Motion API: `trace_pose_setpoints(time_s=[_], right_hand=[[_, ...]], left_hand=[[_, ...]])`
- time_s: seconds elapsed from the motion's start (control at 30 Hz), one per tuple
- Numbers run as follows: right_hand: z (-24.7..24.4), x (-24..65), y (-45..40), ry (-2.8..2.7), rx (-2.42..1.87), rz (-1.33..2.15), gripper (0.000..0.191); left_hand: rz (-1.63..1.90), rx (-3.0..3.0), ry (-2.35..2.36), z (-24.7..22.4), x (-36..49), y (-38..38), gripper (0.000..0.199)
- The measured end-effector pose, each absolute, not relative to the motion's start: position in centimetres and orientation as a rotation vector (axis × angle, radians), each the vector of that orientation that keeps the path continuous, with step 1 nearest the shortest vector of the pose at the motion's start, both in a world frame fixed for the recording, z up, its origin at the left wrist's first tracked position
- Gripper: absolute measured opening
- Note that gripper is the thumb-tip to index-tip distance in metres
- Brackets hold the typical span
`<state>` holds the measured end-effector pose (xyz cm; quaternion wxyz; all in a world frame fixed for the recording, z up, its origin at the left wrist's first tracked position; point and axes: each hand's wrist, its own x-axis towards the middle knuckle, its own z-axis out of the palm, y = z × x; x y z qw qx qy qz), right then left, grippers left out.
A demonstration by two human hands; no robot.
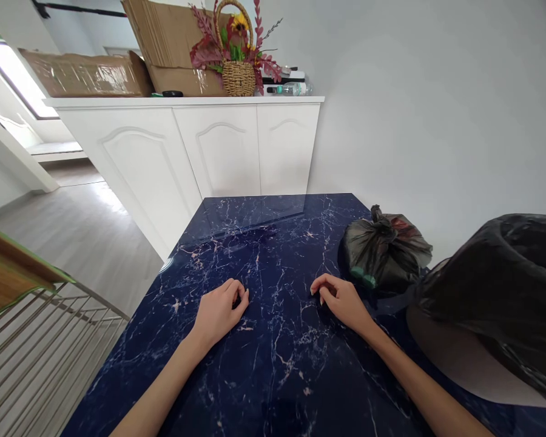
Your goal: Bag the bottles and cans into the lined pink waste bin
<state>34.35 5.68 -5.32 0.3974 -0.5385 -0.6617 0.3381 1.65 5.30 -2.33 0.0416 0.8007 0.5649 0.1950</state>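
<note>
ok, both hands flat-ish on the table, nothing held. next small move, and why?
Probably the right hand slides right to the tied black bag: it lies just beside that hand, and both hands are empty, the left hand resting farther off on the marble table.

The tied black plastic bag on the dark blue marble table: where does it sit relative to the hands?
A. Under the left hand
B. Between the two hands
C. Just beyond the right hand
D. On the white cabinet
C: the tied black plastic bag lies just past the right hand, apart from the left hand.
</note>
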Motion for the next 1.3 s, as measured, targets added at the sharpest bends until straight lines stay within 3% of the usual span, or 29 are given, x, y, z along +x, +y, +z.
trace_pose_setpoints(time_s=[0.67,1.3], right_hand=[[-4.9,33.7,5.7,-1.672,-1.337,0.811,0.025],[-4.7,33.1,4.8,-1.785,-1.307,0.497,0.026]], left_hand=[[0.619,2.432,1.689,-1.9,1.0,5.3,0.033],[0.643,2.475,1.646,-1.4,0.5,4.5,0.031]])
